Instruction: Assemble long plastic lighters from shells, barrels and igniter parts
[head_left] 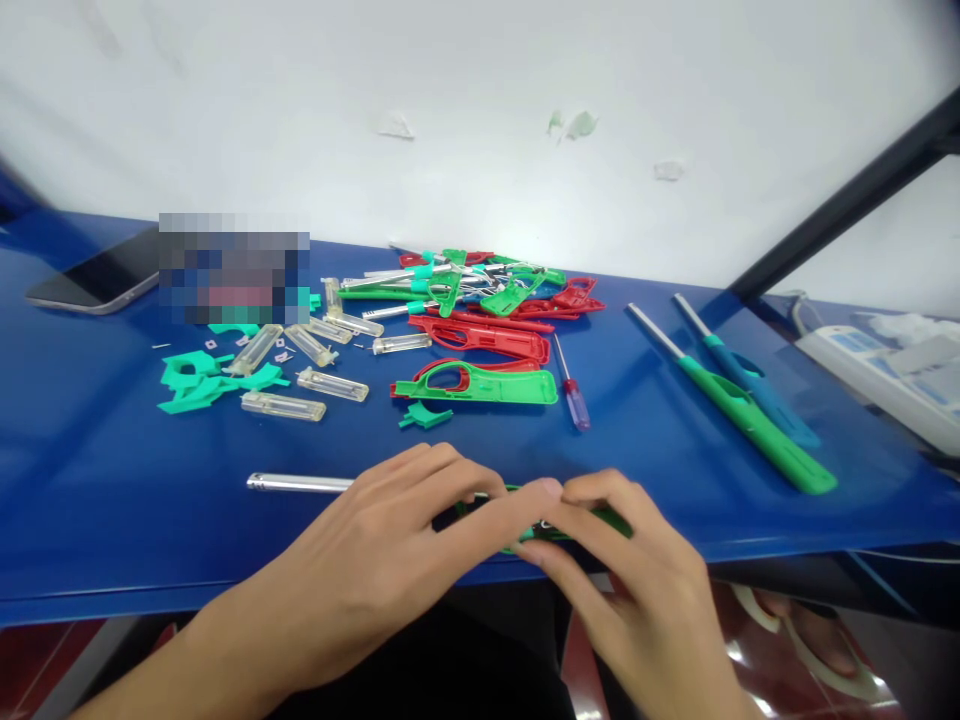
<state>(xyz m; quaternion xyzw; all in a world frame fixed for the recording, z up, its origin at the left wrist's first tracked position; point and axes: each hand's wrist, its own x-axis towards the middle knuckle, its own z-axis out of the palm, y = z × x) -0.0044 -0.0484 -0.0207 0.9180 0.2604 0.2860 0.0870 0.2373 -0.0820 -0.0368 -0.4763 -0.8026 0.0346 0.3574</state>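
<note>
Near the table's front edge, a green long-nosed gas lighter (616,520) lies under both my hands, its inner parts partly showing. Its metal tube (300,483) points left. My left hand (382,530) is curled over the body where the tube joins it, with the thumb reaching right. My right hand (637,570) pinches around the middle of the body, fingers bent, close to the left thumb. Much of the lighter is hidden by my fingers. Just beyond lie a green half-shell (510,387) and a small teal trigger (426,415).
Clear fuel tanks (285,406) and teal triggers (191,380) lie at left, near a phone (101,270). Red half-shells (487,338) and metal tubes are heaped at the back. A purple-handled screwdriver (576,405) lies right of them. Green (757,425) and blue (772,395) whole lighters rest at right.
</note>
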